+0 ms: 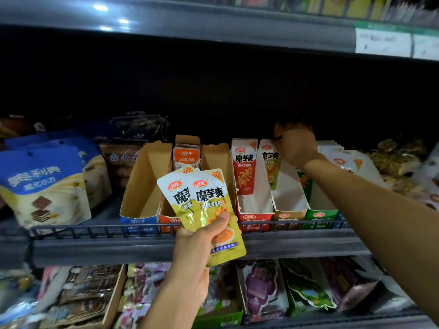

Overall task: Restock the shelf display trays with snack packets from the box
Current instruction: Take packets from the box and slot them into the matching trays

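Note:
My left hand (202, 243) grips two yellow-green snack packets (209, 205), fanned out, in front of the shelf rail. My right hand (295, 144) reaches deep into the shelf and pinches the top of a yellow packet (269, 162) standing at the back of the yellow display tray (288, 213). A red packet (244, 167) stands at the back of the red tray (256, 216). An orange tray (169, 218) holds orange packets (186, 159) at its rear. A blue-fronted cardboard tray (140, 186) shows no packets inside. The box is not in view.
A green tray (322, 213) sits right of the yellow one, partly behind my right forearm. Blue wafer bags (45, 184) stand at left, white bags (344, 162) at right. A wire rail (95, 230) edges the shelf; another stocked shelf lies below.

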Action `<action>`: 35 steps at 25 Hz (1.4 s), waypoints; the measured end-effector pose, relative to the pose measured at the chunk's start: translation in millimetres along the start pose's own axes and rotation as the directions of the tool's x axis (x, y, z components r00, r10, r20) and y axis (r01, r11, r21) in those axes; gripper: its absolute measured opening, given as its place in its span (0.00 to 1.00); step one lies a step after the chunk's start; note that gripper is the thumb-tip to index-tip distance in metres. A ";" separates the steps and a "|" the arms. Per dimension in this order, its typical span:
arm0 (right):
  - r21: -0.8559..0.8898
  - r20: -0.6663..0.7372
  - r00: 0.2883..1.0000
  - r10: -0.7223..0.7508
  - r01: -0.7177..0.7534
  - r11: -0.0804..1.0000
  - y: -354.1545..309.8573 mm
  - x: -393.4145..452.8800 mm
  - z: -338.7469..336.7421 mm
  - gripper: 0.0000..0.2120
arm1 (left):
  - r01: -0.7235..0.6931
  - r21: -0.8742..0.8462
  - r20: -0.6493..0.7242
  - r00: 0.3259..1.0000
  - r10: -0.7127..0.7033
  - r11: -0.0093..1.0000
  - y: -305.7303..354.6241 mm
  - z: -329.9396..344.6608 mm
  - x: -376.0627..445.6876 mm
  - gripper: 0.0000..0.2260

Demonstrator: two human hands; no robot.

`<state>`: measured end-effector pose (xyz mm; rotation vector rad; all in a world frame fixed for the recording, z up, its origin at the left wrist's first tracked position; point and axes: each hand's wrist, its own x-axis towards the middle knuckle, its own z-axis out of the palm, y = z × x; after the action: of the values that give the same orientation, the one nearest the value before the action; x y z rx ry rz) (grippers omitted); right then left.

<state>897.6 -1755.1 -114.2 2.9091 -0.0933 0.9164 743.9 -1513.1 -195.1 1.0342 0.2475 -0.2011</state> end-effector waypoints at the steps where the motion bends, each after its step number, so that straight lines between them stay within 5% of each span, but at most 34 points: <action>1: 0.013 -0.005 1.000 -0.011 0.011 1.000 -0.1 -2.0 -0.2 0.16 | 0.003 0.003 0.003 1.000 -0.003 1.000 0.6 0.6 -0.3 0.12; 7: 0.054 -0.035 0.998 -0.060 0.061 0.997 -2.1 -17.5 -9.1 0.07 | 0.008 0.018 0.023 1.000 -0.009 1.000 0.1 1.0 0.1 0.18; 9: 0.263 -0.094 0.996 0.003 0.022 0.964 -15.7 -31.1 -23.3 0.07 | 0.012 0.045 0.036 0.999 -0.014 0.999 -1.9 2.3 -1.2 0.18; 11: 0.718 0.133 0.989 -0.057 -0.057 0.694 -39.1 -52.2 -44.7 0.11 | 0.003 0.085 0.054 0.998 -0.008 0.996 -3.4 3.9 -3.3 0.19; 12: 0.808 0.312 0.935 -0.170 -0.167 0.564 -50.1 -62.9 -57.8 0.15 | -0.001 0.099 0.065 0.998 -0.006 0.995 -4.5 5.0 -4.6 0.21; 15: 0.780 0.554 0.718 -0.421 -0.271 0.565 -59.1 -80.8 -76.5 0.20 | -0.017 0.126 0.132 0.991 0.000 0.992 -6.4 9.7 -10.5 0.20; 19: 0.785 0.505 0.829 -0.239 -0.327 0.527 -38.6 -71.6 -76.0 0.14 | 0.021 -0.027 0.202 0.979 -0.015 0.999 -5.0 11.9 -14.5 0.25; 22: 0.838 0.287 0.957 0.034 -0.268 0.475 -7.4 -46.4 -83.2 0.12 | -0.021 -0.016 0.222 0.975 0.024 1.000 -2.1 8.1 -12.2 0.21; 25: 0.783 0.191 0.950 0.247 -0.299 0.545 31.6 -12.6 -96.9 0.16 | -0.041 0.027 0.220 0.975 0.035 0.999 -1.8 6.4 -10.9 0.16; 29: 0.676 0.287 0.946 0.150 -0.311 0.668 57.9 8.6 -82.9 0.21 | -0.039 0.058 0.189 0.982 0.028 0.998 -0.7 5.8 -7.8 0.13; 35: 0.649 0.324 0.942 0.085 -0.287 0.704 33.4 13.8 -37.3 0.07 | -0.031 0.044 0.196 0.980 0.022 0.999 -1.3 9.7 -1.8 0.15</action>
<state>884.8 -1784.8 -73.7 3.7927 -0.0818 0.6572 742.9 -1522.1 -190.9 1.0557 0.0504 -0.2836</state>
